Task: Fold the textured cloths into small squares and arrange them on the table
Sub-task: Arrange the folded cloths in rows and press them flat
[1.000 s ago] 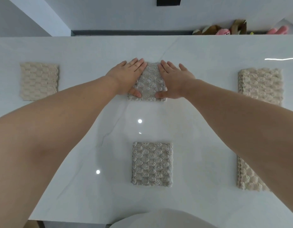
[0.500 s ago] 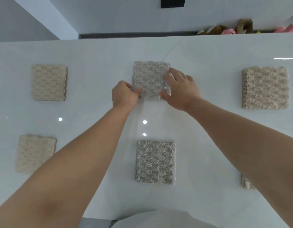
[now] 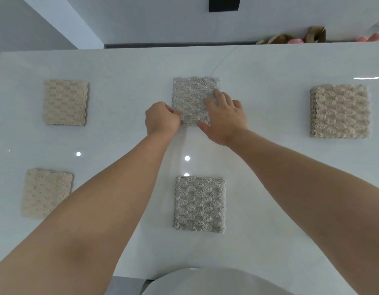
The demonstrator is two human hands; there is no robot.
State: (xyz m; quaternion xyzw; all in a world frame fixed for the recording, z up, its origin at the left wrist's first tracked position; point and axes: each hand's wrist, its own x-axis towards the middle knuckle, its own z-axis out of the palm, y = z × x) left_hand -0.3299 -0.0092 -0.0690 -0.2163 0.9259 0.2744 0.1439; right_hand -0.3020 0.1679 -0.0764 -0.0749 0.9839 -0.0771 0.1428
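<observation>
Grips first: my left grip (image 3: 162, 119) is pinching the near left corner of the grey folded cloth (image 3: 190, 96), while my right grip (image 3: 225, 118) is pressing flat on its right half, fingers spread. That cloth is lying far-middle on the glossy white bench (image 3: 269, 167). I am judging it soft, thick and light, best taken by its edges. Another grey square (image 3: 200, 205) is lying nearer me, beige squares (image 3: 339, 111) flanking, pale wall (image 3: 163, 18) beyond.

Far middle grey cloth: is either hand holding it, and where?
The left hand pinches the grey textured folded cloth at its near-left corner; the right hand presses flat on it.
</observation>
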